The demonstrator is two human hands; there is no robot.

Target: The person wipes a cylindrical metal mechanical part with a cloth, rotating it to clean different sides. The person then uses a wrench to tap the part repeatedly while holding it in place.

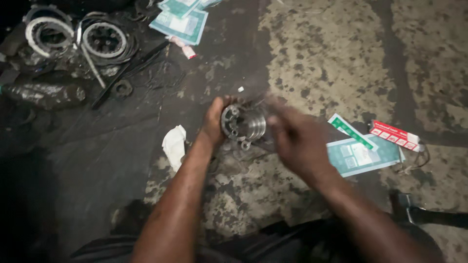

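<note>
My left hand grips a round metal hub with ribbed sides and several small bosses, holding it just above the stained concrete floor. My right hand is blurred with motion right beside the hub's right side; I cannot tell whether its fingers touch the part or hold anything.
A crumpled white rag lies left of my forearm. Green and white packets and a red box sit to the right. Metal rings, a dark bottle, a rod and more packets lie at the upper left on dark sheeting.
</note>
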